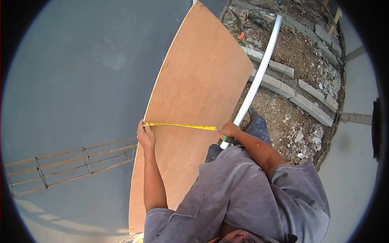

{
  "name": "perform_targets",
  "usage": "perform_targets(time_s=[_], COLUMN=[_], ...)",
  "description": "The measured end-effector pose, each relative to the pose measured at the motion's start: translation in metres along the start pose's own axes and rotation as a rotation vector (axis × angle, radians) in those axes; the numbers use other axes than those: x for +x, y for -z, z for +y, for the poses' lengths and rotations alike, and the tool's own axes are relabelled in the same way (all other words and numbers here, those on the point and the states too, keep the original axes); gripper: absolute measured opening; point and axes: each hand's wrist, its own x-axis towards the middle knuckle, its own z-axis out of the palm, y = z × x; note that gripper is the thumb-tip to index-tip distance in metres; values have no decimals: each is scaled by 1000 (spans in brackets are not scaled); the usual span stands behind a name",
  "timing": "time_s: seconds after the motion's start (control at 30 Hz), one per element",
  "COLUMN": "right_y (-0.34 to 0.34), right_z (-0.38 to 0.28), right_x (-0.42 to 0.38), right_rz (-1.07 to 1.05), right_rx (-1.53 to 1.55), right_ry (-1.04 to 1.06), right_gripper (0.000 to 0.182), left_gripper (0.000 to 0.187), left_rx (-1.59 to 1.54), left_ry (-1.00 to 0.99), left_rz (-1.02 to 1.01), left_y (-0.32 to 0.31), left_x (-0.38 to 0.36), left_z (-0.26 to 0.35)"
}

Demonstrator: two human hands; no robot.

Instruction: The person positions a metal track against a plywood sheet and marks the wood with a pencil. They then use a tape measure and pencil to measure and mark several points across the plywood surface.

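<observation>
A yellow tape measure (182,126) is stretched across a large plywood sheet (198,73). At the sheet's left edge, my left hand (146,137) pinches the free end of the tape between thumb and fingers. My right hand (230,130) is closed around the dark and green tape case near the sheet's right edge, with the blade coming out to the left. The case is partly hidden by my fingers. A long silvery metal bar (258,77) runs beside the sheet, passing just behind my right hand.
A rebar cage (85,158) juts from the left below a grey wall (89,73). To the right, concrete strips (310,109) lie on rubble-strewn soil (296,133). Hand tools, one with an orange handle (241,35), lie on the ground at the top.
</observation>
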Motion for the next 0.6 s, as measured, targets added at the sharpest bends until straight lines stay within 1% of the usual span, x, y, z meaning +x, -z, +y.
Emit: perform_targets(time_s=[0.07,0.1,0.17,0.2,0.27,0.3,0.37,0.4,0.47,0.5,0.53,0.6], right_y=[17,27,50,63,90,107,141,155,187,210,233,260], right_z=[-1,-2,-11,-15,-22,-23,-22,-15,2,5,8,30], right_x=[-3,-4,-5,-5,-3,-1,8,19,49,56,60,98], right_rz=[19,48,-14,0,77,80,170,159,298,313,320,476], right_rx=[5,1,87,83,138,128,204,195,236,271,308,336], right_ry=[14,18,78,85,122,130,122,132,143,136,123,85], right_gripper=[68,68,62,62,54,54,52,52,51,52,54,58], left_gripper=[33,33,32,32,31,31,31,31,32,32,32,32], left_rx=[-282,-303,-215,-225,-428,-433,-421,-455,-494,-498,-484,-455], left_ry=[105,86,-33,-41,34,36,53,2,-95,-130,-133,-154], left_rz=[-38,-29,126,136,165,177,102,104,82,54,-1,-82], left_y=[8,8,3,-3,1,2,-4,-20,-49,-62,-73,-99], left_x=[3,7,22,32,44,53,77,92,130,145,159,192], left_z=[13,10,16,22,76,104,157,172,215,241,269,320])
